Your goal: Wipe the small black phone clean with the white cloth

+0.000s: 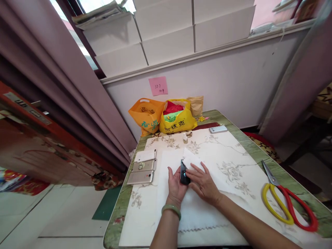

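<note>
My left hand point(176, 188), palm up with a green bangle at the wrist, supports a small black phone point(184, 179) at its fingers, thumb held apart. From the right, my right hand point(206, 185) lies over the phone with outstretched fingers, the tips touching its face. A thin white sheet point(193, 157), cloth or paper, shows just beyond the fingers; whether they press on it I cannot tell. Left of my hands lie a white phone point(145, 156), a gold phone with a round mark point(142, 166) and another gold phone point(140, 177), in a column.
Large scissors point(281, 200) with yellow and red handles lie at right. A silver phone point(218, 129) rests at the far right. An orange bag point(146, 116), a stuffed yellow bag point(177, 121) and a tan pouch point(196, 105) line the table's back edge by the wall.
</note>
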`<action>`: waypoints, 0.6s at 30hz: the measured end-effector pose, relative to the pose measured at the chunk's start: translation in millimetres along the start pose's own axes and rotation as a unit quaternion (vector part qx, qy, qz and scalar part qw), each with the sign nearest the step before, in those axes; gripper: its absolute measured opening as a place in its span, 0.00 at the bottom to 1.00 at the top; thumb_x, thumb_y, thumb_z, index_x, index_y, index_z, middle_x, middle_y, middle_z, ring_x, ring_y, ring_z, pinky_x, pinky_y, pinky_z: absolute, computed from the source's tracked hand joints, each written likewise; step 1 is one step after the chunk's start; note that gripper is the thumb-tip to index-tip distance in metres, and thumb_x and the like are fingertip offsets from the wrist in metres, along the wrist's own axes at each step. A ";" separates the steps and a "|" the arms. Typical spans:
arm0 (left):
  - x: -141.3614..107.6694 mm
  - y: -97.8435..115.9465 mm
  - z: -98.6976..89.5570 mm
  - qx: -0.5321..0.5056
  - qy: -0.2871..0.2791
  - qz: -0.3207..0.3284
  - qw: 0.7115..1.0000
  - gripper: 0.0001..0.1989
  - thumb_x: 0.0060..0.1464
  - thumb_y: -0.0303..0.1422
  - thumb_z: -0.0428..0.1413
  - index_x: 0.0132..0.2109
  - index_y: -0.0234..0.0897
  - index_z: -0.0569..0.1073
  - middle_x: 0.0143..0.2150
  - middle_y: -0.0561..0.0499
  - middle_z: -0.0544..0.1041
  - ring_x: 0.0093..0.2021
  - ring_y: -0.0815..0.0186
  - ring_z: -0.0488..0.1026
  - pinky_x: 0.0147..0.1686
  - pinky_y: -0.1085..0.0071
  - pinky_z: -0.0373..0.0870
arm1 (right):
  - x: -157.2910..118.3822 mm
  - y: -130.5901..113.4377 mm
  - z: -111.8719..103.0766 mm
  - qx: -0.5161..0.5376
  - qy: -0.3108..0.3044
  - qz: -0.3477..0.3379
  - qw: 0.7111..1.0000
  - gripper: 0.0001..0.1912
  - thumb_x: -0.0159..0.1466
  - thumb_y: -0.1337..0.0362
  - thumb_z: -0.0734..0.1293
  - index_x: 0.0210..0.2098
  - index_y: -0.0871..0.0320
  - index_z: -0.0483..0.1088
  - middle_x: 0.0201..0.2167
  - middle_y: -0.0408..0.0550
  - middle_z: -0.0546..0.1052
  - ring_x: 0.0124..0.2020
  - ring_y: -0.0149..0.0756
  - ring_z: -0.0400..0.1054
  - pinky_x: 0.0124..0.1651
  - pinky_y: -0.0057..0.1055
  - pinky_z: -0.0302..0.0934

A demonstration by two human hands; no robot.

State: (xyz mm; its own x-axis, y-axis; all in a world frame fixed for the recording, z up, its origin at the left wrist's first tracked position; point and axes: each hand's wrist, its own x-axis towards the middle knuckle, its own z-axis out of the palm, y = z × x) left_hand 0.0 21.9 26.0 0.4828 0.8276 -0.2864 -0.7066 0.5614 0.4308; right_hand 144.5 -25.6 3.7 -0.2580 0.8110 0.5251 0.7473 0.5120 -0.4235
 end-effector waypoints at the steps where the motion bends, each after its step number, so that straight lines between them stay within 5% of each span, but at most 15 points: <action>1: -0.4 -0.3 -0.5 0.001 0.000 0.002 1.000 0.32 0.56 0.56 0.48 0.49 0.30 0.75 0.43 0.38 0.78 0.45 0.54 0.75 0.51 0.57 0.68 | -1.4 -1.7 -1.9 0.018 -0.006 -0.036 0.999 0.24 0.67 0.53 0.60 0.62 0.51 0.63 0.57 0.50 0.71 0.63 0.46 0.59 0.66 0.57 0.43; 4: -1.1 -0.7 -1.7 0.008 -0.010 0.010 1.000 0.31 0.56 0.55 0.48 0.47 0.30 0.75 0.40 0.39 0.78 0.44 0.55 0.75 0.50 0.58 0.68 | -3.4 -4.5 -2.8 0.049 0.013 -0.061 0.997 0.27 0.68 0.56 0.59 0.65 0.53 0.57 0.59 0.51 0.69 0.59 0.41 0.63 0.63 0.47 0.55; 8: -2.0 -0.6 -1.3 0.006 -0.021 0.013 1.000 0.33 0.58 0.55 0.47 0.52 0.28 0.74 0.46 0.37 0.78 0.44 0.56 0.75 0.49 0.61 0.69 | -2.4 1.9 5.4 0.030 0.109 0.064 0.991 0.25 0.69 0.58 0.58 0.64 0.54 0.58 0.59 0.53 0.69 0.58 0.43 0.64 0.60 0.46 0.59; 14: -2.1 -2.9 0.5 0.018 -0.015 0.007 1.000 0.34 0.58 0.55 0.47 0.52 0.28 0.73 0.44 0.36 0.78 0.46 0.53 0.75 0.50 0.56 0.69 | 1.2 12.2 8.7 0.124 0.124 0.219 0.960 0.20 0.64 0.50 0.63 0.49 0.53 0.74 0.39 0.49 0.78 0.33 0.38 0.73 0.40 0.36 0.68; 18: -2.0 -3.0 -2.4 0.010 -0.019 0.006 1.000 0.33 0.59 0.54 0.46 0.53 0.28 0.73 0.48 0.34 0.77 0.52 0.50 0.72 0.54 0.50 0.66 | 5.8 11.1 1.5 0.198 0.156 0.279 0.927 0.20 0.64 0.48 0.62 0.39 0.55 0.78 0.32 0.48 0.79 0.31 0.38 0.72 0.36 0.32 0.66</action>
State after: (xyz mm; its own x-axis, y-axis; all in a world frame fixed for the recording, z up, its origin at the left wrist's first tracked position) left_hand 0.0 18.6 23.2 0.4943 0.8330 -0.2486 -0.7015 0.5511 0.4519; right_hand 150.4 -14.8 0.9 0.3365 0.8908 0.3053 0.4122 0.1522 -0.8983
